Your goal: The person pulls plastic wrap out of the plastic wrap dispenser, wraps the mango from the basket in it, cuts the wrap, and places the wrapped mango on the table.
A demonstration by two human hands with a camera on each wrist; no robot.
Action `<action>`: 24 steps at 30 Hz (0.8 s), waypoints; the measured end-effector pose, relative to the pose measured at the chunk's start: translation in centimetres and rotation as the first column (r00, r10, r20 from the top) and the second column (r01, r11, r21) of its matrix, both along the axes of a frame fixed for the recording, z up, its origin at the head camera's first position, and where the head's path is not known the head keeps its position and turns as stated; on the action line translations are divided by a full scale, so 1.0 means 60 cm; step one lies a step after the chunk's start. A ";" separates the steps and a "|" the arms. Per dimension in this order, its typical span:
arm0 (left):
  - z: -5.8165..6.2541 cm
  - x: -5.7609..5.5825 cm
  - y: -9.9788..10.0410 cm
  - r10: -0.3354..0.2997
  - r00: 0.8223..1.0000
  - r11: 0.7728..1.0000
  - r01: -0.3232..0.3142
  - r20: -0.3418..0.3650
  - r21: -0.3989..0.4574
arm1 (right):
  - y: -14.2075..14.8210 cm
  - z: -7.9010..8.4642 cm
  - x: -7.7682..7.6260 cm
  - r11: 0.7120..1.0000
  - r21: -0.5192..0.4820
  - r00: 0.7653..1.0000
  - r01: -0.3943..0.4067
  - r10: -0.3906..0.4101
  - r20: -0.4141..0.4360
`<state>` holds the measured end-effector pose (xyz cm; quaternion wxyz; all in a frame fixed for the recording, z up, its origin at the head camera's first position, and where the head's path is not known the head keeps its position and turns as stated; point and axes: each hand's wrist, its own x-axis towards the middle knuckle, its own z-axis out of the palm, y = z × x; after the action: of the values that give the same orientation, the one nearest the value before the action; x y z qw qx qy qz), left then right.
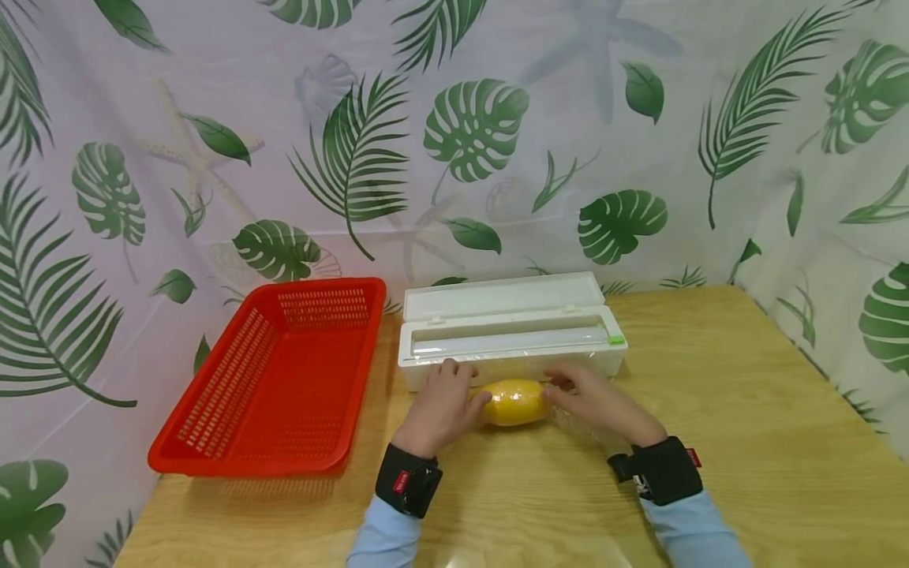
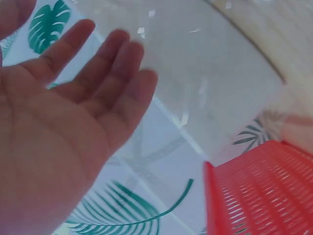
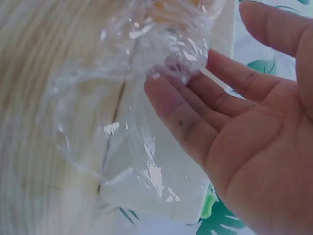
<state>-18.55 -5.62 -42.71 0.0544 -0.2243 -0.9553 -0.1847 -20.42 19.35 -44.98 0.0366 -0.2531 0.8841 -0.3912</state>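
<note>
Lying on the wooden table point(image 1: 717, 386) just in front of the white box point(image 1: 511, 367), the yellow oblong item point(image 1: 517, 402) has its long axis running left to right, roughly along the box's front, one end toward each hand. Clear film point(image 3: 146, 166) covers it and trails past its right end. The left hand point(image 1: 442, 404) has loosely extended fingers, thumb beside the left end; the right hand point(image 1: 602, 401) has relaxed fingers touching film. Black wristbands point(image 1: 666, 472) bear red tags point(image 1: 401, 482), their pale lettering too small to read.
</note>
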 end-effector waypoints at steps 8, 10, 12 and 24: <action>0.036 0.004 0.040 -0.074 0.992 0.996 0.068 -0.103 -0.052 | 0.055 0.011 0.002 0.991 0.019 0.989 0.136 -0.134 -0.068; 0.045 -0.005 0.056 -0.114 0.989 0.990 0.105 -0.099 -0.092 | 0.075 0.015 0.006 0.973 0.027 0.972 0.229 -0.227 -0.063; 0.056 -0.018 0.075 -0.158 0.983 0.980 0.145 -0.089 -0.137 | 0.094 0.018 0.010 0.943 0.032 0.943 0.332 -0.330 -0.048; 0.056 -0.100 0.216 -0.370 0.917 0.884 0.299 -0.146 -0.360 | 0.115 -0.003 -0.030 0.900 -0.021 0.900 0.435 -0.434 0.045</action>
<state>-24.57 7.37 -39.37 0.0841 -0.4107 -0.9079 -0.0037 -22.19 26.25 -45.15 -0.0380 -0.0423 0.9113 -0.4079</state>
